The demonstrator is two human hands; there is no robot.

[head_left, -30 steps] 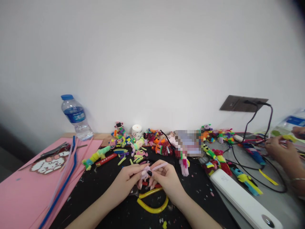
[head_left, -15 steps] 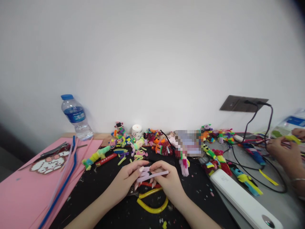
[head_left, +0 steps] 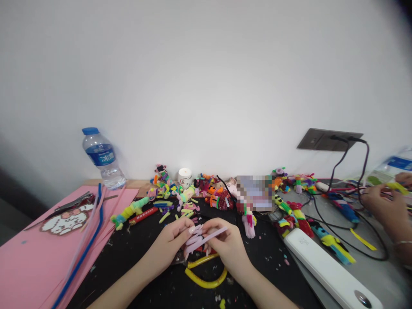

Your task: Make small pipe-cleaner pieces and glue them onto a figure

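Note:
Between my fingertips is a pale lilac pipe cleaner (head_left: 195, 243), bent into several loops, with one straight end sticking out to the right. My left hand (head_left: 174, 241) pinches the looped part from the left, thumb on top. From the other side my right hand (head_left: 229, 245) grips it close to the straight end. Beneath both hands lies a tool with yellow and red curved handles (head_left: 206, 284), probably pliers; its head is partly hidden by my fingers. Short cut pipe cleaner pieces (head_left: 188, 209) lie just beyond my left hand.
Pipe cleaner figures (head_left: 222, 199) line the wall behind the black mat (head_left: 128, 270). At left, a water bottle (head_left: 103, 159) and scissors (head_left: 74, 204) stand by pink sheets (head_left: 28, 257). At right are a white long device (head_left: 331, 268), black cables (head_left: 347, 244) and another person's hand (head_left: 384, 204).
The looped lilac pipe cleaner has turned slightly in my fingers, and its straight end now tilts further upward to the right. Both hands stay in nearly the same place.

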